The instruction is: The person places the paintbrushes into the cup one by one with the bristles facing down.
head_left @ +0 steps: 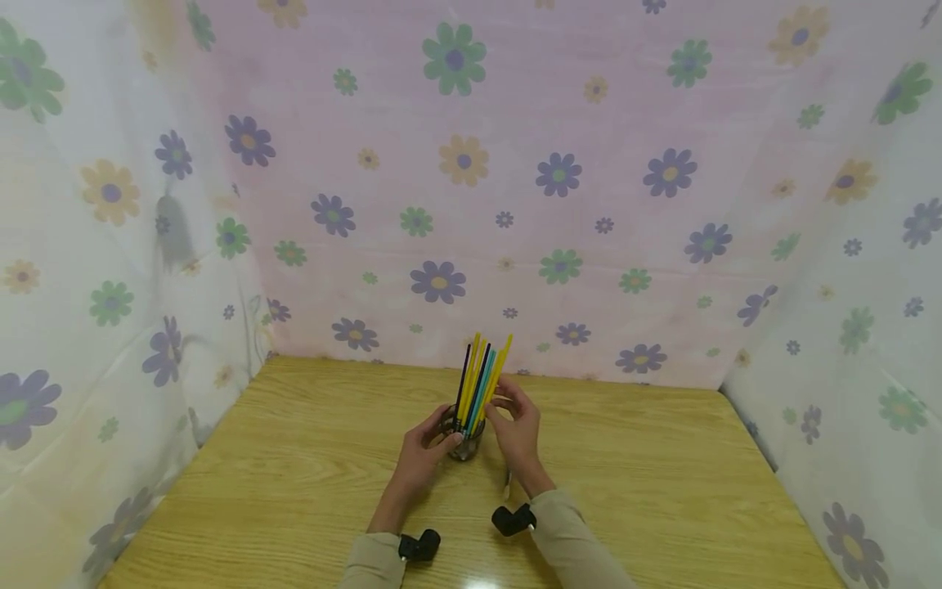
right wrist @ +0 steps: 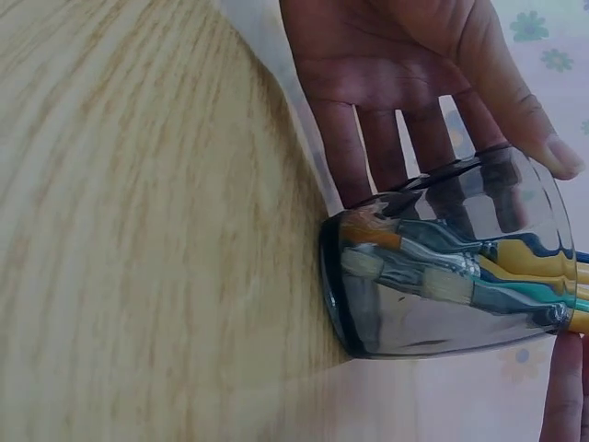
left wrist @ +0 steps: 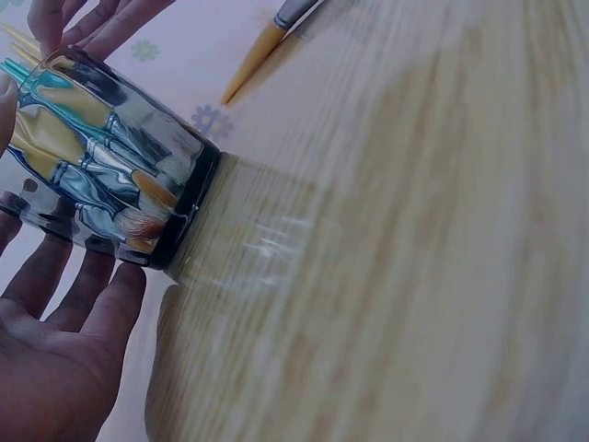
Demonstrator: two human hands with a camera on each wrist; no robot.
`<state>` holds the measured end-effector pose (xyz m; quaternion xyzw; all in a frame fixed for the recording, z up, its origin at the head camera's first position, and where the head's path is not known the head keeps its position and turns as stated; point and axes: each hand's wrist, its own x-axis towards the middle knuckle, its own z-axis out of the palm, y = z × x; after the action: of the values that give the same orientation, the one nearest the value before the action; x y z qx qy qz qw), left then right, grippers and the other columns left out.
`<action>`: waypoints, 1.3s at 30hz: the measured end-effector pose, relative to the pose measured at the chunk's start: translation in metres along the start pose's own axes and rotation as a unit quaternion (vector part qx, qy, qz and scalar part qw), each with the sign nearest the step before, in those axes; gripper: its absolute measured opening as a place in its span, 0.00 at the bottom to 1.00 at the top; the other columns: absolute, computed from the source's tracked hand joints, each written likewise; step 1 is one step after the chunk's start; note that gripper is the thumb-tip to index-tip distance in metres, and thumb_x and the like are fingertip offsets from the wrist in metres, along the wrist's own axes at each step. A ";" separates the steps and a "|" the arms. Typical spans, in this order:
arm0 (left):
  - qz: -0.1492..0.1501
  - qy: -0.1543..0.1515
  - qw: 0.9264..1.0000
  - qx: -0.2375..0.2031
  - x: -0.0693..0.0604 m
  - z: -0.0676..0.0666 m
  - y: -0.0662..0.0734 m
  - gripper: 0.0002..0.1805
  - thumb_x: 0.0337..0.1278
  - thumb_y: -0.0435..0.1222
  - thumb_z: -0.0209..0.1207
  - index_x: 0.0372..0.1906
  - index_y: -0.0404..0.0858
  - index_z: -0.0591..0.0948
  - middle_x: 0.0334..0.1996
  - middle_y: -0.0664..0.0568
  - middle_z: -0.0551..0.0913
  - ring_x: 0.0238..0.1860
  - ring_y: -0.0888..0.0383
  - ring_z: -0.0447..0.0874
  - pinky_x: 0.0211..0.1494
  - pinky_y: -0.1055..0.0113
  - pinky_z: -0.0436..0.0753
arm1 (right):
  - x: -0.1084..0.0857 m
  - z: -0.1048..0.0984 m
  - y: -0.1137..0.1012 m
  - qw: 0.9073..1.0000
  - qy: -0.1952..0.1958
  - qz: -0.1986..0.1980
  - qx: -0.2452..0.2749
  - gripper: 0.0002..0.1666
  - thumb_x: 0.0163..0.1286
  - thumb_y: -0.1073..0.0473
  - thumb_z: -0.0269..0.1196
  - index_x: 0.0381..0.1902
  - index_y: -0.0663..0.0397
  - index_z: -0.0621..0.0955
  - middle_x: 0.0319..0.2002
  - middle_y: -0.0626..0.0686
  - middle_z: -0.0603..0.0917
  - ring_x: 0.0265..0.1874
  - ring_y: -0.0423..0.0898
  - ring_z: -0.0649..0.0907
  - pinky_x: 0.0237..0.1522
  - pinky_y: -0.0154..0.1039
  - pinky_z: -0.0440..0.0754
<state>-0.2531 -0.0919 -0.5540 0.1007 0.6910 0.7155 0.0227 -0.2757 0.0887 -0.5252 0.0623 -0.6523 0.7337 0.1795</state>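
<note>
A smoky clear glass (head_left: 465,451) stands on the table with several paintbrushes (right wrist: 451,284) in it, bristles down. Their yellow, teal and dark handles (head_left: 478,380) stick up past the rim. My left hand (head_left: 419,456) holds the glass from the left, fingers round its far side and thumb by the rim. On the other side, my right hand (head_left: 521,429) pinches a yellow-handled paintbrush (right wrist: 578,321) near the rim; its fingertips are partly hidden. A loose paintbrush (left wrist: 267,48) with an orange tip lies on the table beside the glass, below my right wrist.
The wooden table (head_left: 294,458) extends to both sides of the hands. Flower-patterned cloth (head_left: 508,164) hangs behind it and at both sides. A small black camera (head_left: 419,546) sits on the left wrist and another camera (head_left: 513,519) on the right.
</note>
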 end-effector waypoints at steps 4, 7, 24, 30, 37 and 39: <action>0.005 -0.002 1.000 0.002 0.000 0.001 0.001 0.35 0.67 0.38 0.65 0.76 0.39 0.68 0.72 0.48 0.73 0.71 0.46 0.72 0.72 0.55 0.75 | -0.002 -0.001 0.002 1.000 0.001 -0.002 0.006 0.24 0.66 0.74 0.66 0.60 0.64 0.81 0.52 0.68 0.82 0.47 0.62 0.85 0.43 0.31 0.87; 0.003 0.000 1.000 0.001 -0.001 0.001 0.002 0.34 0.67 0.39 0.65 0.75 0.42 0.70 0.71 0.49 0.74 0.71 0.47 0.72 0.72 0.55 0.75 | -0.003 -0.002 0.003 1.000 -0.001 0.005 0.011 0.24 0.66 0.74 0.67 0.61 0.64 0.81 0.52 0.68 0.81 0.46 0.58 0.85 0.42 0.30 0.87; 0.016 -0.004 1.000 0.007 0.000 0.001 0.002 0.35 0.68 0.37 0.64 0.76 0.36 0.67 0.71 0.46 0.73 0.71 0.45 0.72 0.71 0.56 0.76 | -0.007 -0.008 0.006 1.000 -0.001 0.014 -0.006 0.25 0.66 0.73 0.68 0.61 0.64 0.81 0.52 0.68 0.82 0.42 0.44 0.86 0.41 0.29 0.86; 0.018 -0.004 1.000 0.012 0.000 0.000 0.002 0.35 0.68 0.37 0.65 0.76 0.36 0.68 0.71 0.47 0.74 0.70 0.46 0.72 0.72 0.54 0.75 | -0.004 -0.006 0.004 1.000 -0.007 0.011 0.001 0.23 0.67 0.71 0.68 0.59 0.65 0.82 0.52 0.68 0.82 0.42 0.43 0.85 0.42 0.31 0.88; 0.020 -0.006 1.000 0.010 0.000 -0.001 0.001 0.33 0.68 0.35 0.64 0.75 0.39 0.69 0.70 0.48 0.74 0.70 0.46 0.73 0.71 0.56 0.76 | 0.001 -0.003 0.001 1.000 0.006 0.027 0.004 0.15 0.66 0.68 0.70 0.51 0.65 0.85 0.51 0.65 0.84 0.41 0.44 0.85 0.43 0.33 0.88; 0.022 -0.004 1.000 0.009 0.000 0.000 0.001 0.32 0.68 0.35 0.64 0.75 0.39 0.70 0.70 0.48 0.74 0.70 0.46 0.73 0.71 0.57 0.76 | 0.003 -0.002 -0.001 1.000 0.007 0.027 -0.003 0.14 0.66 0.67 0.70 0.49 0.65 0.85 0.50 0.64 0.84 0.41 0.44 0.85 0.43 0.33 0.88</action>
<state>-0.2533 -0.0923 -0.5529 0.1196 0.6950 0.7089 0.0089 -0.2778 0.0913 -0.5240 0.0387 -0.6549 0.7367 0.1643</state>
